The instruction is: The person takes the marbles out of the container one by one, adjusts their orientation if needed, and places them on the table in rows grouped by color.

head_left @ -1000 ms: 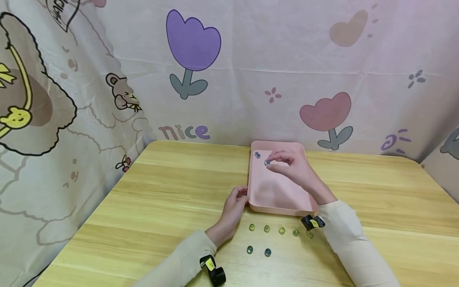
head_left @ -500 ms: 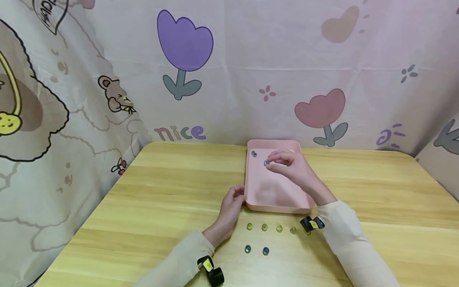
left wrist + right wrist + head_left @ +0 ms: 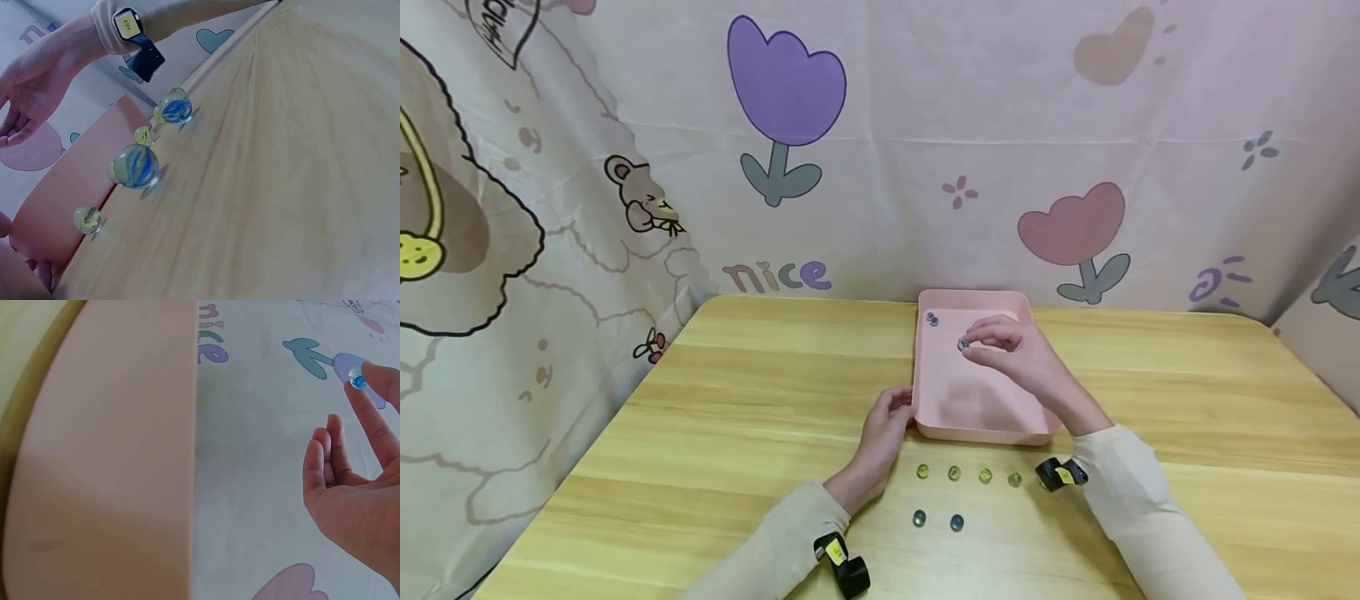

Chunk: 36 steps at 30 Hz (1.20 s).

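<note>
My right hand (image 3: pixel 1026 358) pinches a clear marble with blue inside (image 3: pixel 357 379) between thumb and index fingertip, its other fingers loosely bent. It hovers over the pink tray (image 3: pixel 955 392). Two blue marbles (image 3: pixel 932 319) sit together in the tray's far left corner. My left hand (image 3: pixel 882 437) holds the tray at its near left corner, fingers bent against the outer wall. In front of the tray lies a row of several yellow-green marbles (image 3: pixel 954 473), the rightmost mostly hidden by my right wrist camera. Closer to me are two blue marbles (image 3: pixel 920 518), also large in the left wrist view.
The wooden table (image 3: pixel 760 417) reaches back to a patterned cloth (image 3: pixel 895 167) hanging behind the tray. Another stretch of cloth hangs along the left. A black camera (image 3: pixel 842 567) is strapped to my left wrist.
Over the last second the head view has shifted slightly. My right hand, still pinching the marble, has drifted a little right and nearer. The left hand stays at the tray's corner.
</note>
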Each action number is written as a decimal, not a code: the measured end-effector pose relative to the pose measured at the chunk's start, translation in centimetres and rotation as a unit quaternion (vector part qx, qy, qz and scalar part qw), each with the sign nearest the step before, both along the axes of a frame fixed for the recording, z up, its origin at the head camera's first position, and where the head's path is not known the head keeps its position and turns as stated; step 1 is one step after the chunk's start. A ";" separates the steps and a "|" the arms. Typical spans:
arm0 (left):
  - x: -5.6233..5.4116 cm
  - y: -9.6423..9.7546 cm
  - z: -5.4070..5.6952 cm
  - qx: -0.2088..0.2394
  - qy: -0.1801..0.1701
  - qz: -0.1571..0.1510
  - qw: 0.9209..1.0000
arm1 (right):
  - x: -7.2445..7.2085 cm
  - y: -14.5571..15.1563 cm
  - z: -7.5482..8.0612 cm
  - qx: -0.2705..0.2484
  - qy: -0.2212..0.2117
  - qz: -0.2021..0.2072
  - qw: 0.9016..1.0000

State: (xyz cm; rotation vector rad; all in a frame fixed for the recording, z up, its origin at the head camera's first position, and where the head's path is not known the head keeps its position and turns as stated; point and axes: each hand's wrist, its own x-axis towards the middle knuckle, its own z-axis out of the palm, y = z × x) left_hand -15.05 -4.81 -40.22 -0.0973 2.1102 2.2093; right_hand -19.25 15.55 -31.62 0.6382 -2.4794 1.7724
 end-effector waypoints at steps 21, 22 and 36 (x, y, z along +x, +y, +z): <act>-0.1 0.1 0.2 0.004 -0.004 0.004 1.000 | 0.5 1.4 -1.0 0.032 -0.002 -0.015 0.999; -0.1 0.1 0.2 0.004 -0.003 0.003 1.000 | 0.5 1.5 -1.0 0.033 -0.004 -0.016 0.999; 0.0 0.0 0.2 0.009 -0.003 -0.004 1.000 | 0.6 1.2 -1.2 0.039 -0.001 -0.024 0.999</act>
